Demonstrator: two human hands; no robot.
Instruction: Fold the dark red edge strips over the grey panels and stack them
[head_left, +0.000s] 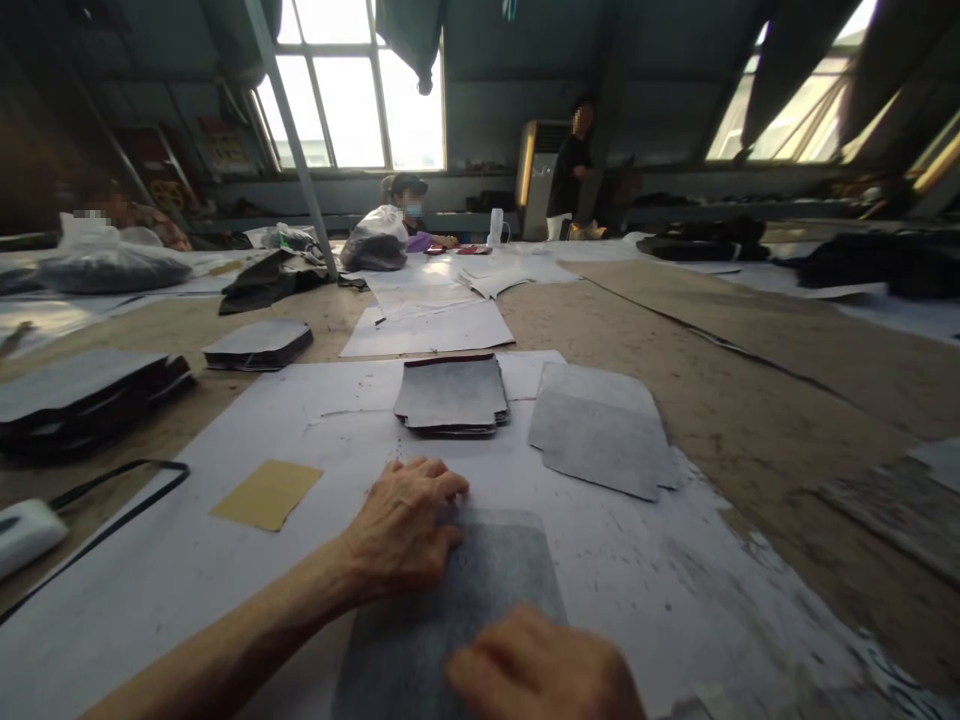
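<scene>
A dark grey sheet, seemingly fabric-like (502, 560), lies on white paper right in front of me. My left hand (405, 525) rests over its upper left edge, palm down, fingers bent and the thumb apart from the index finger. Low in the view, my right hand (547, 665) is over the lower right part of the same sheet. Its fingers are curled together and smeared by motion; anything inside them is hidden. Beyond my left hand sits a stack of grey cut pieces (450, 395). A lighter grey piece (604, 430) lies to the right of that stack.
White paper (300, 600) covers the table (750, 400). A yellow paper piece (268, 494), a white object (30, 535) with a black strap (127, 510), and dark stacks (82, 400) are at left. A slanting pole (292, 140) rises beyond. People (574, 165) are across the table.
</scene>
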